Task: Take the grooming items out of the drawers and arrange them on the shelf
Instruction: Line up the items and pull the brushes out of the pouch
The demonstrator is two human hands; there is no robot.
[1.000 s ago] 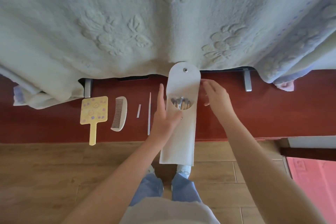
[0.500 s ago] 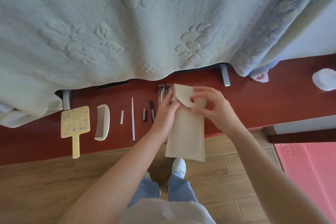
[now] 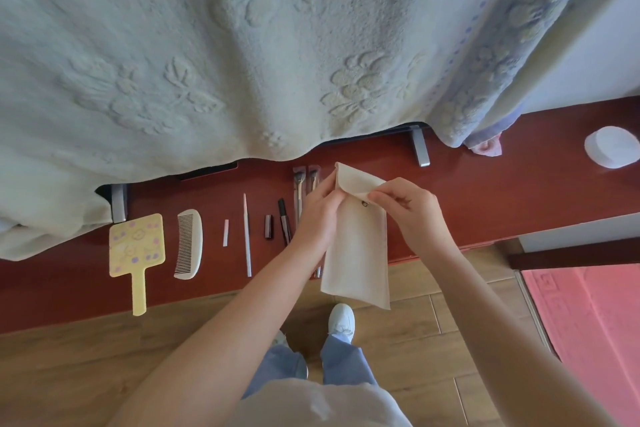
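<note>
While the left hand grips the cream pouch at frame centre, the right hand pinches its flap (fingers closed).

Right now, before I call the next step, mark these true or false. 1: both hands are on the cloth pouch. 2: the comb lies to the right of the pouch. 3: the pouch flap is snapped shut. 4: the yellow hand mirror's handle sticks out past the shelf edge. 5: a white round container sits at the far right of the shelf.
1. True: the left hand and right hand both grip the cloth pouch.
2. False: the comb lies left of the pouch, beside the yellow hand mirror.
3. False: the flap is lifted, with the snap exposed.
4. True: its handle overhangs the shelf edge.
5. True: the white round container sits there.
</note>
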